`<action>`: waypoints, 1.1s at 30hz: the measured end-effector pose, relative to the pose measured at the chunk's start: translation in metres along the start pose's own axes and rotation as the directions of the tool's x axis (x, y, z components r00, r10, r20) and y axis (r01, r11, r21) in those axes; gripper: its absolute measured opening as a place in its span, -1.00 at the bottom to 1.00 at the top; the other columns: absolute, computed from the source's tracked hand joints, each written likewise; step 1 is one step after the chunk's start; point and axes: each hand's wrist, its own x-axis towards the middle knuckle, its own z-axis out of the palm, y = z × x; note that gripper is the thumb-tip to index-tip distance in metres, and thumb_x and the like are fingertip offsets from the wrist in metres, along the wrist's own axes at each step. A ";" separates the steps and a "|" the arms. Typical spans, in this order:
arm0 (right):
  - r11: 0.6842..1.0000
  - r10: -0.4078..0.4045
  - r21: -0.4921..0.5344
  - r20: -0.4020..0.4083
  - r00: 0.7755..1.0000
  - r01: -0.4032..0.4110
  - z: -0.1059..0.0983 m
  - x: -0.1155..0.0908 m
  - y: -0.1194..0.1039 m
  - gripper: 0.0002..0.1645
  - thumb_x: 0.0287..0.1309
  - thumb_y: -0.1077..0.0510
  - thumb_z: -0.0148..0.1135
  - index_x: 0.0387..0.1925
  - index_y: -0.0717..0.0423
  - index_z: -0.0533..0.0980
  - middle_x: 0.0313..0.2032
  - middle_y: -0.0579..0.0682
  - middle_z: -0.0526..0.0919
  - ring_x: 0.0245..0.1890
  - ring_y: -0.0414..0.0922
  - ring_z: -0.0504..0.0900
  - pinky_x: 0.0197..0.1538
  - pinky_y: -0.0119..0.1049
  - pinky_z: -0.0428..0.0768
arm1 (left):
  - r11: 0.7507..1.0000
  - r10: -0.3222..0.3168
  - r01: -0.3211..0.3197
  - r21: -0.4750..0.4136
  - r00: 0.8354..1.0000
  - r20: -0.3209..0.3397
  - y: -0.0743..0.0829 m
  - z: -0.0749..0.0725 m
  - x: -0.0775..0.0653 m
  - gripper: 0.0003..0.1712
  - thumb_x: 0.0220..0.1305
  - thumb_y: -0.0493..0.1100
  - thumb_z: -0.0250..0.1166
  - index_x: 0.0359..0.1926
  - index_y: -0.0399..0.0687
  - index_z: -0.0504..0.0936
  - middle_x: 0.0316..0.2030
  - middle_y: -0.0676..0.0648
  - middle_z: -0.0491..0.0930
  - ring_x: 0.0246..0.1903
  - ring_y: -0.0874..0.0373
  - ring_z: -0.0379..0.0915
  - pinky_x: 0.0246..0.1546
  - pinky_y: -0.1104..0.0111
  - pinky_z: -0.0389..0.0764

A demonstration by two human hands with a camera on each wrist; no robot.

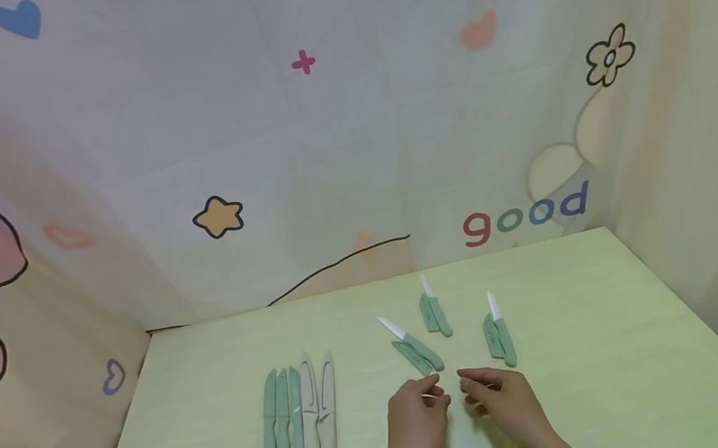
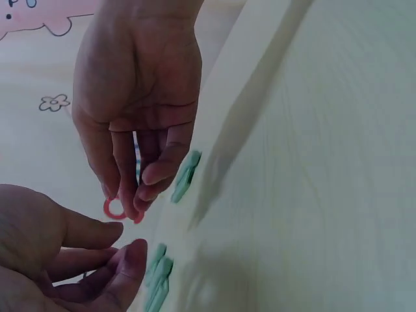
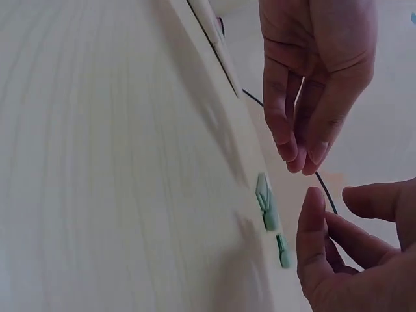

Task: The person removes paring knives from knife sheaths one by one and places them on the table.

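My left hand [image 1: 416, 418] and my right hand [image 1: 501, 399] hover above the table, facing each other with a small gap between the fingertips. Fingers on both are loosely bent, and nothing is held. Just beyond them lie three small green-handled knives with bare white blades: a left knife [image 1: 422, 351], a middle knife [image 1: 440, 314] and a right knife [image 1: 504, 342]. Beside each handle rests a green sheath, such as the left sheath [image 1: 412, 357]. In the left wrist view my left hand [image 2: 78, 260] is at lower left, below my right hand [image 2: 140, 110].
Left of the hands, three green sheathed knives [image 1: 285, 425] lie side by side next to two longer beige sheathed knives [image 1: 323, 426]. All rest on the pale wooden table [image 1: 610, 340]. A printed curtain [image 1: 350, 129] hangs behind the table's back edge and along both sides.
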 end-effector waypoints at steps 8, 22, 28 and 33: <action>0.977 -0.011 0.209 0.232 0.973 -0.039 0.035 -0.017 0.002 -0.54 0.29 0.25 0.17 0.13 0.50 0.42 -0.06 0.31 0.64 -0.17 0.06 0.63 -0.14 -0.26 0.73 | 0.997 -0.065 0.065 0.047 0.998 -0.015 -0.021 -0.041 -0.023 -0.59 0.14 -0.30 0.37 0.04 -0.28 0.61 -0.21 -0.07 0.64 -0.26 0.21 0.55 -0.27 0.24 0.70; 0.949 -0.074 0.308 0.408 0.910 -0.061 0.083 -0.022 0.007 -0.47 0.30 0.26 0.14 0.21 0.52 0.33 0.09 0.36 0.54 0.03 0.07 0.54 0.05 -0.21 0.65 | 0.973 -0.152 0.180 0.146 0.971 -0.184 -0.037 -0.089 -0.044 -0.48 0.10 -0.23 0.42 0.12 -0.22 0.57 0.04 -0.18 0.55 -0.05 -0.03 0.49 -0.13 0.12 0.69; 0.948 -0.081 0.311 0.449 0.890 -0.071 0.100 -0.024 0.003 -0.46 0.31 0.22 0.14 0.21 0.48 0.34 0.13 0.34 0.51 0.07 0.05 0.51 0.10 -0.18 0.62 | 0.955 -0.182 0.220 0.200 0.964 -0.192 -0.042 -0.103 -0.052 -0.40 0.11 -0.18 0.41 0.17 -0.27 0.50 0.15 -0.29 0.45 0.09 -0.13 0.38 0.07 -0.03 0.55; 0.945 -0.066 0.312 0.472 0.879 -0.097 0.113 -0.026 0.000 -0.45 0.28 0.21 0.15 0.21 0.44 0.36 0.14 0.32 0.52 0.08 0.04 0.50 0.13 -0.15 0.60 | 0.942 -0.229 0.259 0.214 0.961 -0.156 -0.042 -0.109 -0.054 -0.33 0.11 -0.15 0.40 0.22 -0.31 0.44 0.20 -0.37 0.39 0.19 -0.23 0.25 0.20 -0.15 0.38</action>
